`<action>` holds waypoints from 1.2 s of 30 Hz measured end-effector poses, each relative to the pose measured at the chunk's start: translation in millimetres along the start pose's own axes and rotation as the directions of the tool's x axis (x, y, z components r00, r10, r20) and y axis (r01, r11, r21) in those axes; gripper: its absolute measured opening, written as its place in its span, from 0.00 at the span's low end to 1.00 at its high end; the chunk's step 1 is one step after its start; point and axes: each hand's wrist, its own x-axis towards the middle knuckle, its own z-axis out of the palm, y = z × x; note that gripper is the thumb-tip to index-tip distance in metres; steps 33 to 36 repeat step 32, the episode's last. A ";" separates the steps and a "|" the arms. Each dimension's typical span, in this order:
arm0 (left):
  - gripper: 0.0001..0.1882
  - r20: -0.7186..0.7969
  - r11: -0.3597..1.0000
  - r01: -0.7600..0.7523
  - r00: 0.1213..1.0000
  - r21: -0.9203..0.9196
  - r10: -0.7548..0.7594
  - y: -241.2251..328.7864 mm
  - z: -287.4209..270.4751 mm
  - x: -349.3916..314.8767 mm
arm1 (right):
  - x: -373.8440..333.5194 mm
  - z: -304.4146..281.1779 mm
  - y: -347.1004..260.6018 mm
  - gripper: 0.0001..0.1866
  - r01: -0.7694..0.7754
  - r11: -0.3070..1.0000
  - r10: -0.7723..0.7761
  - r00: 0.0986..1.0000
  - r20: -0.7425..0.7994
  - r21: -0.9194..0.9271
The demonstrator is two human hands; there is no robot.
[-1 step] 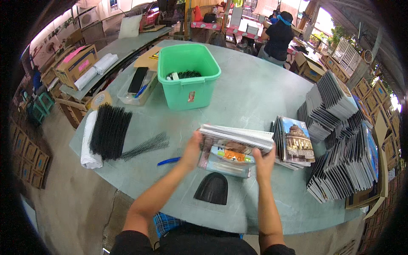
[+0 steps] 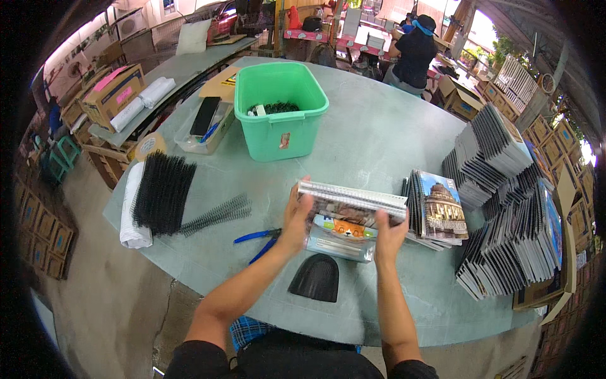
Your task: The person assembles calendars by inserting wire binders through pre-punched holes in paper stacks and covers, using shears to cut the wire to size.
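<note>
My left hand (image 2: 297, 218) and my right hand (image 2: 389, 237) grip the two ends of a stack of notebooks (image 2: 353, 201), blurred by motion. Its pale long edge faces up, and my thumbs press the near side. Just below and partly hidden by it is a notebook with an orange fox cover (image 2: 341, 243); I cannot tell whether it lies apart from the held stack. By my left forearm lie blue-handled pliers (image 2: 255, 238), their head hidden by the hand. A black rounded pad (image 2: 314, 279) lies close to me on the table.
Black spiral coils (image 2: 163, 196) lie on a white roll at left, with loose coils (image 2: 218, 215) beside them. A green bin (image 2: 281, 136) stands behind, next to a plastic tray (image 2: 205, 145). Spiral-bound notebooks (image 2: 445, 208) are piled at right, with tall stacks (image 2: 514, 246) beyond. A person (image 2: 413, 54) sits far back.
My left hand has shifted slightly right, its thumb now over the stack's near side. The stack sits a little more squarely. More of the blue-handled pliers shows beside the left forearm.
</note>
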 end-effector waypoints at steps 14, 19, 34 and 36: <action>0.21 0.162 0.731 -0.187 0.981 0.656 0.106 51.7 -38.5 6.3 | 35.8 8.7 -25.0 0.03 -0.047 0.991 0.054 0.997 -0.053 0.127; 0.11 -0.006 -0.402 -0.090 0.973 0.911 -0.231 131.9 -192.1 -7.8 | 16.9 10.8 -12.5 0.09 -0.045 0.989 0.065 0.988 -0.140 0.138; 0.21 -0.104 -0.476 0.068 0.993 0.877 -0.051 109.2 -235.3 18.8 | 27.0 10.6 -25.8 0.09 -0.185 0.982 0.182 0.979 0.093 0.025; 0.21 -0.104 -0.476 0.068 0.993 0.877 -0.051 109.2 -235.3 18.8 | 27.0 10.6 -25.8 0.09 -0.185 0.982 0.182 0.979 0.093 0.025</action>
